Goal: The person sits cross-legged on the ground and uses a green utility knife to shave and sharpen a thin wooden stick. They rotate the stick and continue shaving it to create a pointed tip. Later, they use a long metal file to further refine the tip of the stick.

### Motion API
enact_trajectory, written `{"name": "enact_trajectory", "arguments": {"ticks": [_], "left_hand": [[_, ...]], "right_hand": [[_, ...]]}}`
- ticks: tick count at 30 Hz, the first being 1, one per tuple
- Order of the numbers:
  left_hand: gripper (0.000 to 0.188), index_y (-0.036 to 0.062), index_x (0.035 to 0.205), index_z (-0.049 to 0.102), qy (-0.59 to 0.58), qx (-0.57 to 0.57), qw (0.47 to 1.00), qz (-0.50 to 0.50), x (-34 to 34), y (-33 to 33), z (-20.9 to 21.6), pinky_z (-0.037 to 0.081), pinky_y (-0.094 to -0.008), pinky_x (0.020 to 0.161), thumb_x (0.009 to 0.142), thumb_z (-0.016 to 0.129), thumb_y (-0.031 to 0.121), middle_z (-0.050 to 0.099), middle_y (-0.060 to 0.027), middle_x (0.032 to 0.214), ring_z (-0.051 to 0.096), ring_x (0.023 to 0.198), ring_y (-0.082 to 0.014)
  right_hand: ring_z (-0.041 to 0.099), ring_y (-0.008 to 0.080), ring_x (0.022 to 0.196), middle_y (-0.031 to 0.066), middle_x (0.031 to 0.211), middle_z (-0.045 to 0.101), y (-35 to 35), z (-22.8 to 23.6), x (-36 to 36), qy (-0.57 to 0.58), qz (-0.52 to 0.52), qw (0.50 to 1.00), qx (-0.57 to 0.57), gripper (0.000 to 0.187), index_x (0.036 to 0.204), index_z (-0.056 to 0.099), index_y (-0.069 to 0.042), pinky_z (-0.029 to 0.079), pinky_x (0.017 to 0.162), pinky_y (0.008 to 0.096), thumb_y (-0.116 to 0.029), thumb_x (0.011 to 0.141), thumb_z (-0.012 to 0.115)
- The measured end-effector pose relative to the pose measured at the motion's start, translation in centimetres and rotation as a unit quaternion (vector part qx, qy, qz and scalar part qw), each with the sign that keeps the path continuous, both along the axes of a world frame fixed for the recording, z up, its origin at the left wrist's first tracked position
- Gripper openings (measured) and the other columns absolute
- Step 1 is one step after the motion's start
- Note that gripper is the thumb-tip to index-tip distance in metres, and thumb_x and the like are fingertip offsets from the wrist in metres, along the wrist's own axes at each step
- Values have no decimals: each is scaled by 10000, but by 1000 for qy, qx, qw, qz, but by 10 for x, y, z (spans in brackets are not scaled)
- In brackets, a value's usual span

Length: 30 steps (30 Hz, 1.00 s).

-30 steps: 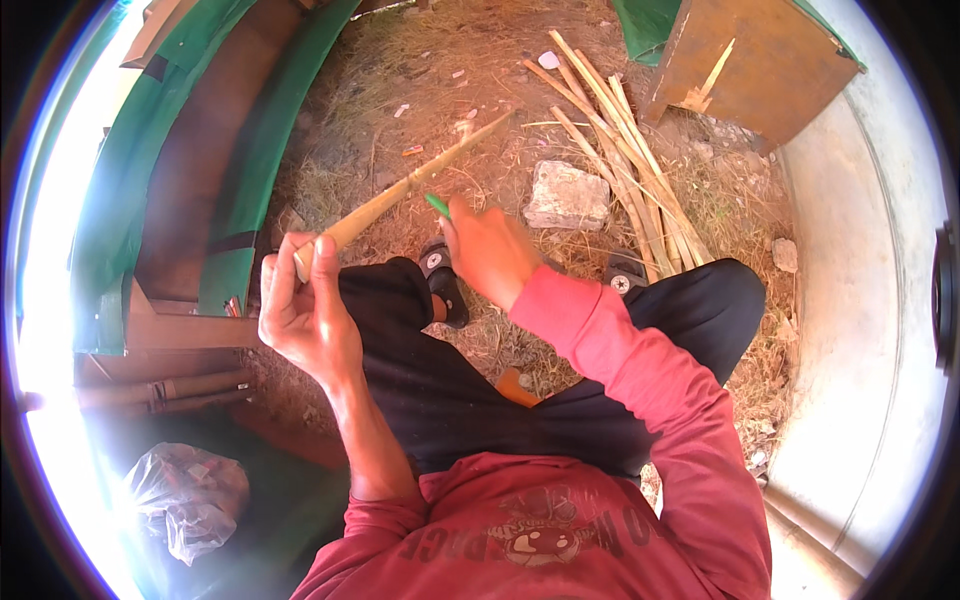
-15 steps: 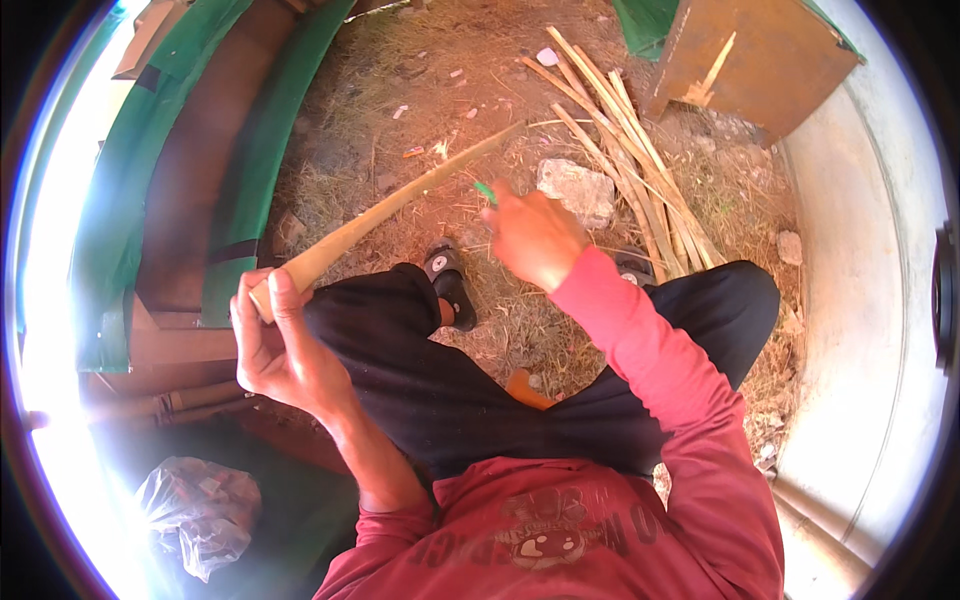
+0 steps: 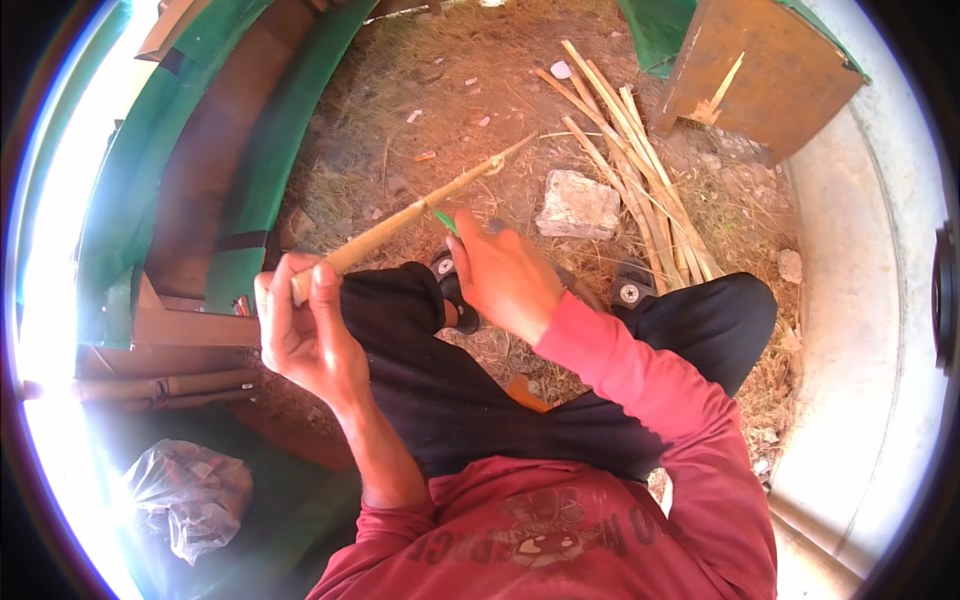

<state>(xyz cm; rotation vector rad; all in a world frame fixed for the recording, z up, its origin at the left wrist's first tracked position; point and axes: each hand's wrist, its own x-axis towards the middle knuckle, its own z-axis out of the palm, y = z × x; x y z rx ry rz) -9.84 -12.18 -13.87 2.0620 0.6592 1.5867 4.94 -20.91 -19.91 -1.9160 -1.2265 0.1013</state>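
Note:
My left hand pinches the near end of a long bamboo strip between thumb and fingers. The strip slants up and away to the right, with a small curl of shaving near its thin far end. Closed around a small tool, my right hand is just below the strip's middle. Only the green part of the tool shows, close to the strip's edge; the rest is hidden in the fingers, so its exact kind is unclear.
Several split bamboo strips lie piled on the ground beyond my right knee, next to a pale stone block. A brown board leans at the far right. Green-edged panels stand left. A clear plastic bag sits at lower left.
My right hand has moved left and nearer to me, bringing the green tool up to the strip. The left hand has shifted slightly right, and the strip has turned a little.

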Motion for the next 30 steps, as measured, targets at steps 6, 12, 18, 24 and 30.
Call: {"name": "enact_trajectory", "arguments": {"ticks": [6, 12, 18, 24, 30], "left_hand": [[159, -60, 1070, 657, -23, 10, 1000, -10, 9, -3, 0, 474, -226, 652, 917, 667, -18, 577, -51, 899, 550, 749, -111], [137, -41, 1054, 655, 9, -7, 1000, -7, -6, 8, 6, 492, -247, 696, 919, 654, -18, 593, -61, 908, 578, 770, -134], [148, -23, 1024, 654, 66, 71, 992, -80, -3, 23, 12, 498, -268, 720, 879, 685, -25, 630, -95, 961, 606, 854, -165], [120, -25, 1011, 669, 30, 30, 999, -29, 1, 12, 4, 460, -224, 650, 894, 689, -5, 614, -46, 873, 588, 807, -127], [103, -37, 1004, 678, 10, -2, 999, 30, 9, 9, 5, 438, -218, 603, 917, 682, 18, 568, -26, 825, 552, 688, -84]], "right_hand": [[593, 431, 503, 214, 559, 577, -11, 10, -31, 13, 48, 995, 83, 194, 1058, 503, -35, 438, 440, 525, -163, 949, 599], [597, 438, 508, 221, 548, 574, -14, 11, -9, 30, 59, 998, 12, 171, 1033, 532, -33, 460, 453, 523, -185, 965, 572], [607, 437, 521, 240, 565, 570, -3, -8, -9, 47, 13, 999, 17, 189, 1055, 511, -30, 441, 443, 538, -190, 971, 568], [612, 437, 529, 242, 592, 590, -9, 8, -17, 51, 63, 995, 51, 205, 1057, 517, -10, 451, 448, 531, -191, 970, 563], [615, 445, 560, 246, 601, 590, 12, -26, 13, 22, -38, 999, -14, 182, 1032, 526, -19, 483, 488, 524, -170, 953, 587]]}}
